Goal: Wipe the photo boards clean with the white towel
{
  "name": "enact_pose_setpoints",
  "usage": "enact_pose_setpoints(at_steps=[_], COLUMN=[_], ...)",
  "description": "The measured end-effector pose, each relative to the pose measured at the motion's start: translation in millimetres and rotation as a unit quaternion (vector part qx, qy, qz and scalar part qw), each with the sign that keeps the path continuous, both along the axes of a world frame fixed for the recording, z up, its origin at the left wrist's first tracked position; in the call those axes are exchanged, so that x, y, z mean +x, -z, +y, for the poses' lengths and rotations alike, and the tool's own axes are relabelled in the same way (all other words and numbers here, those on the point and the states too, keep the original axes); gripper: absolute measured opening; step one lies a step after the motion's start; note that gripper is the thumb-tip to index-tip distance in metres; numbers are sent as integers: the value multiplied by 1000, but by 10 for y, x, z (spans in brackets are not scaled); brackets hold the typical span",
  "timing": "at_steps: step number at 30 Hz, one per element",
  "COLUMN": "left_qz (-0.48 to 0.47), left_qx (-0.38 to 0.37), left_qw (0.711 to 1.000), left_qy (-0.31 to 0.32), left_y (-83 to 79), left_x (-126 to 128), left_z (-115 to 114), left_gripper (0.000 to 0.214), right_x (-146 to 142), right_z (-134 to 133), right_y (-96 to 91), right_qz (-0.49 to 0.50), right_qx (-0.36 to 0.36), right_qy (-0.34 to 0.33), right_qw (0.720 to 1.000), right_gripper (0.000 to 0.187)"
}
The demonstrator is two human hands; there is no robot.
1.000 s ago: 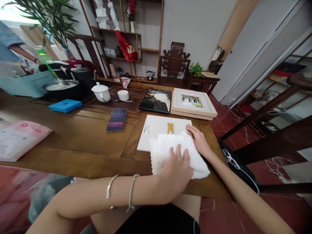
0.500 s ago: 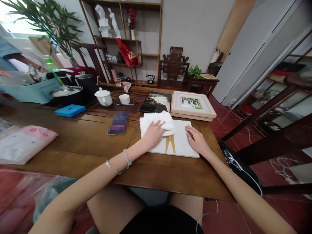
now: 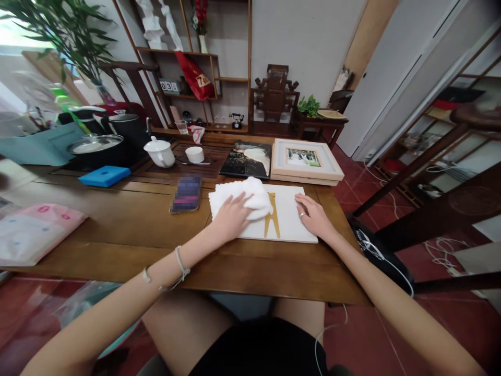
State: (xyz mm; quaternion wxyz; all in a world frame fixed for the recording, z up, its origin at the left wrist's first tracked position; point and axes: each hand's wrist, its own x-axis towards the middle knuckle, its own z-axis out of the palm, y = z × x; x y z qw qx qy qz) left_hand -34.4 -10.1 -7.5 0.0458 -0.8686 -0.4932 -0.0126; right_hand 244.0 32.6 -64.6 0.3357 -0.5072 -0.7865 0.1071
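Note:
My left hand (image 3: pixel 233 215) presses a bunched white towel (image 3: pixel 254 196) onto a flat white panel (image 3: pixel 288 214), its fingers spread over the cloth. The towel covers the panel's left part and overhangs that side. A gold-brown forked piece (image 3: pixel 273 222) lies on the panel just right of the towel, its legs pointing toward me. My right hand (image 3: pixel 313 215) rests at the panel's right edge, fingers stretched onto the white surface. It wears a ring and grips nothing that I can make out.
Behind the panel lie a dark picture (image 3: pixel 246 159) and a pale framed photo (image 3: pixel 305 159). Left of the towel is a blurred-out phone-shaped object (image 3: pixel 186 193). Farther left are a blue block (image 3: pixel 104 176), a white lidded cup (image 3: pixel 159 152), a pan (image 3: pixel 96 146) and a pink-white package (image 3: pixel 39 230).
My left hand has slid left with the towel, uncovering more of the forked piece. My right hand stays at the panel's edge. The whole view has shifted slightly.

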Motion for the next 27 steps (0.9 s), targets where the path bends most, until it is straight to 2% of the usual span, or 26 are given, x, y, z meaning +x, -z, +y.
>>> enact_pose_setpoints(at_steps=[3,5,7,13,16,18,24,27], left_qz=[-4,2,14,9,-6,-8,11,15], left_qx=[18,20,12,-17,-23,-26,-1,17], left_qw=[1000,1000,1000,998,996,996,1000,1000], left_qy=[-23,-17,-3,56,83,80,9,-11], left_y=[-8,-9,-9,-8,-18,-25,-34,-29], left_x=[-29,-29,-20,-46,-91,-112,-110,-112], left_z=[212,205,79,-551,-648,-564,41,221], left_gripper=[41,40,38,32,38,38,39,41], right_x=[5,7,7,-9,-16,-17,-9,-8], right_z=[2,4,6,5,6,6,0,-1], right_y=[-3,-1,3,5,5,7,7,2], right_qz=[7,12,17,9,-3,-1,0,2], right_qx=[-4,-5,-6,-6,-2,-1,2,-1], right_qy=[-3,-5,-6,0,2,2,1,1], right_qw=[1000,1000,1000,1000,1000,1000,1000,1000], right_gripper=[37,36,36,36,37,37,37,38])
